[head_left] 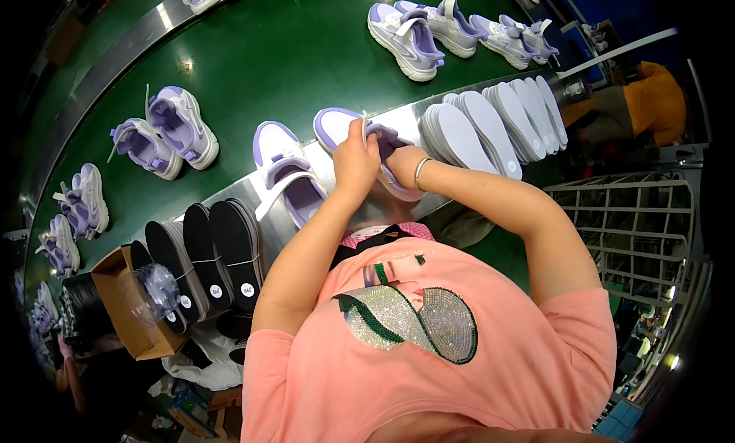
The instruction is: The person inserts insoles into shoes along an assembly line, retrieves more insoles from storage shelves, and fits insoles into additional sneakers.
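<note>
A white and lavender sneaker (334, 127) rests at the metal edge of the green line, toe pointing away from me. My left hand (356, 161) is closed on its upper near the tongue. My right hand (404, 166), with a bangle on its wrist, reaches into the shoe's opening; its fingers are hidden inside. Just left of my hands lies a matching sneaker (277, 146), its tongue strap pulled outward and its lavender lining showing.
Stacked white insoles (478, 125) line the ledge at right; bundled black insoles (205, 248) stand at left beside a cardboard box (126, 305). More sneakers (172, 129) sit on the green surface (260, 52). A wire rack (632, 221) and another person (651, 102) are at right.
</note>
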Tool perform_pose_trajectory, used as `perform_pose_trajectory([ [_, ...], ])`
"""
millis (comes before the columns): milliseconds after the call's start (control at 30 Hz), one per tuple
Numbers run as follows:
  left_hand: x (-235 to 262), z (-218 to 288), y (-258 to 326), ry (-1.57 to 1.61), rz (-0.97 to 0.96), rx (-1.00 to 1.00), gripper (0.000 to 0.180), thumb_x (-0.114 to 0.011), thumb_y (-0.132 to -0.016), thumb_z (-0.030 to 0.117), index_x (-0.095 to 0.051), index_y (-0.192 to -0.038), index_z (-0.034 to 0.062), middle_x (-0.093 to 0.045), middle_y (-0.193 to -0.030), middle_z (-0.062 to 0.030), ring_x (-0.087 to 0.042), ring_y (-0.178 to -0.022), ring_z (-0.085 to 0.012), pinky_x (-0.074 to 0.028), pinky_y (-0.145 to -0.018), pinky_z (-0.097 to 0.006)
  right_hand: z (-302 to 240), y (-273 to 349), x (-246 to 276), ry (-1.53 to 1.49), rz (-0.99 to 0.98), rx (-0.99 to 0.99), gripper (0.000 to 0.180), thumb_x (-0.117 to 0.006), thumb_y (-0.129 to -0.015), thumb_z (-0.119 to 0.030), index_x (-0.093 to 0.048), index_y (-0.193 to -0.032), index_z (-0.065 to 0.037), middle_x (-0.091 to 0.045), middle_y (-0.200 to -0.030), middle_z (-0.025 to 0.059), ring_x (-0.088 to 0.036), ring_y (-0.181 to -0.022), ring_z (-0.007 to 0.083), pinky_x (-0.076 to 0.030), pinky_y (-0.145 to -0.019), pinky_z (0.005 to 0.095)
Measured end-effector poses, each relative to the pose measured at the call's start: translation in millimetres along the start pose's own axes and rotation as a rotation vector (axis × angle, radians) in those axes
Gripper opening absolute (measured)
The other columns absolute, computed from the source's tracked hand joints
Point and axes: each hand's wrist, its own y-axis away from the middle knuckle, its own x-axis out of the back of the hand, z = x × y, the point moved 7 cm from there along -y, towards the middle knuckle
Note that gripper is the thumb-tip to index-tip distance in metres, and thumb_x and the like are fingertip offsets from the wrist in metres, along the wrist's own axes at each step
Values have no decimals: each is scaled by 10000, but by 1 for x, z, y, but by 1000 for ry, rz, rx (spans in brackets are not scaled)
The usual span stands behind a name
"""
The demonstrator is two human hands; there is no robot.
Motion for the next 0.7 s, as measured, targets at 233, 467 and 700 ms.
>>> perform_pose_trajectory([
  [233,-4,-7,0,17,-11,11,256,-491,-777,145,-456,-998,21,-593,-742,-191,-569,-693,-366,-449,-610,-406,-12,-3,-2,118,-349,125,233,-487,-702,-171,-633,-823,-35,-600,-860,186,-586,-835,274,-452,-718,356],
  [467,-6,-3,1,3,20,-74,272,-485,-774,160,-434,-1013,43,-561,-660,-228,-546,-625,-399,-424,-572,-468,4,-9,-10,78,-226,-129,245,-539,-676,-124,-633,-897,-76,-606,-915,114,-579,-872,231,-442,-740,304],
  [700,-4,-3,1,-23,34,-73,274,-478,-778,155,-428,-1015,27,-560,-656,-229,-546,-620,-400,-425,-567,-464,-5,7,-7,195,-430,146,242,-502,-677,-200,-636,-839,-79,-614,-854,134,-585,-851,253,-403,-800,369],
])
